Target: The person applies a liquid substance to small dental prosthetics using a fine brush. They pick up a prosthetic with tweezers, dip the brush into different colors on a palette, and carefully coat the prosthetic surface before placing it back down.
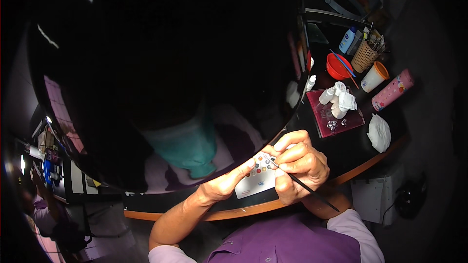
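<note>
My right hand (pixel 297 165) grips a thin black paintbrush (pixel 314 192) by thumb and fingers, its front end angled up-left over a white card (pixel 252 187) dotted with several small coloured spots. My left hand (pixel 229 180) is at the card's left, thumb reaching up toward the spots. Its other fingers are partly hidden behind a large glossy black hood (pixel 146 44), so what they hold, if anything, I cannot make out. The hood covers much of the view and carries reflections. Both hands are close together near the wooden front edge of the black desk (pixel 263 207).
At right are a maroon board (pixel 319 114) with white bottles, a red bowl (pixel 336 70) with brushes, a woven brush holder (pixel 363 58), an orange-rimmed tub (pixel 373 80), a pink cylinder (pixel 392 90) and crumpled tissue (pixel 379 134). Another person (pixel 41 204) is at far left.
</note>
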Demonstrator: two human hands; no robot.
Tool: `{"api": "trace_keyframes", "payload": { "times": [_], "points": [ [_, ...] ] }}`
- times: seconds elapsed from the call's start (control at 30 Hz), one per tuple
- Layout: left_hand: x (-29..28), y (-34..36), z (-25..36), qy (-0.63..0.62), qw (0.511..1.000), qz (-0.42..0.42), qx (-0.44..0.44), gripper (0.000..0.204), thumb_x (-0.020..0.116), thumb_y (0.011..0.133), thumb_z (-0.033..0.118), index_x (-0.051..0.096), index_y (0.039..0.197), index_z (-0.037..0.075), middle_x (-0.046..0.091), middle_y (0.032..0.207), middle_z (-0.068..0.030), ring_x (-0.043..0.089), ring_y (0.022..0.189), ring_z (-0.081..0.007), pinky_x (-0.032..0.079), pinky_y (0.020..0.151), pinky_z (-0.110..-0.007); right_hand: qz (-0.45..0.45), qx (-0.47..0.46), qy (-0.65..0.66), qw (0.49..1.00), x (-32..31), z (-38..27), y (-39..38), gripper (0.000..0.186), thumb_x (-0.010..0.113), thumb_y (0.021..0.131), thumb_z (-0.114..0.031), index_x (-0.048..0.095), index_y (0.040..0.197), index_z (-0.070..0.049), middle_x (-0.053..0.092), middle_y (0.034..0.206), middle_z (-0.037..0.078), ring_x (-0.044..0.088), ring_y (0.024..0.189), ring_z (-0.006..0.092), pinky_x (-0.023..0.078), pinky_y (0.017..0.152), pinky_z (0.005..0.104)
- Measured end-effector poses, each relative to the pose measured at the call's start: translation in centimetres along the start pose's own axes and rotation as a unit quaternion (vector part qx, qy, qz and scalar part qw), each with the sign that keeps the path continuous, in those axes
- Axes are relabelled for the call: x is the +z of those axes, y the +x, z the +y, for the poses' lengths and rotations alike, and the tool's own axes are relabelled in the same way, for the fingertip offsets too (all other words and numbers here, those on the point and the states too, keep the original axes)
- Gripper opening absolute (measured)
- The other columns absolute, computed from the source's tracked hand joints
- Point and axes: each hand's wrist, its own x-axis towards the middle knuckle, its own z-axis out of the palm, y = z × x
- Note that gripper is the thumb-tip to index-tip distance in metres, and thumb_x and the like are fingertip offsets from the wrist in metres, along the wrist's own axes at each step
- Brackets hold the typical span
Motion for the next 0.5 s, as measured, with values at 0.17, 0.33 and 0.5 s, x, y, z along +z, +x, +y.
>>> {"api": "trace_keyframes", "payload": {
  "times": [0.17, 0.33, 0.5],
  "points": [
    [0.07, -0.02, -0.08, -0.012, 1.0, 0.003, 0.004, 0.022, 0.076, 0.086, -0.006, 0.078, 0.108, -0.006, 0.068, 0.082, -0.0112, 0.059, 0.072, -0.0144, 0.045, 0.06, -0.026, 0.003, 0.007, 0.003, 1.0, 0.1, 0.1, -0.03, 0.014, 0.066, 0.078, 0.005, 0.056, 0.086, -0.002, 0.065, 0.081, 0.01, 0.066, 0.094, 0.0293, 0.066, 0.079, 0.0405],
    [0.1, 0.05, -0.05, -0.003, 1.0, 0.001, 0.016, 0.021, 0.076, 0.086, -0.006, 0.078, 0.108, -0.006, 0.069, 0.083, -0.0121, 0.06, 0.074, -0.0155, 0.046, 0.062, -0.026, 0.005, 0.001, 0.006, 1.0, 0.11, -0.03, 0.04, 0.015, 0.066, 0.078, 0.006, 0.055, 0.085, -0.002, 0.064, 0.08, 0.01, 0.066, 0.094, 0.0295, 0.067, 0.079, 0.041],
    [0.08, -0.01, -0.23, -0.003, 1.0, -0.003, 0.031, 0.022, 0.075, 0.087, -0.006, 0.078, 0.109, -0.006, 0.069, 0.086, -0.0124, 0.061, 0.075, -0.0148, 0.046, 0.06, -0.025, 0.006, -0.001, 0.004, 1.0, 0.17, 0.18, -0.1, 0.015, 0.066, 0.078, 0.006, 0.055, 0.085, -0.001, 0.064, 0.08, 0.01, 0.066, 0.094, 0.0297, 0.067, 0.079, 0.0413]
  ]
}}
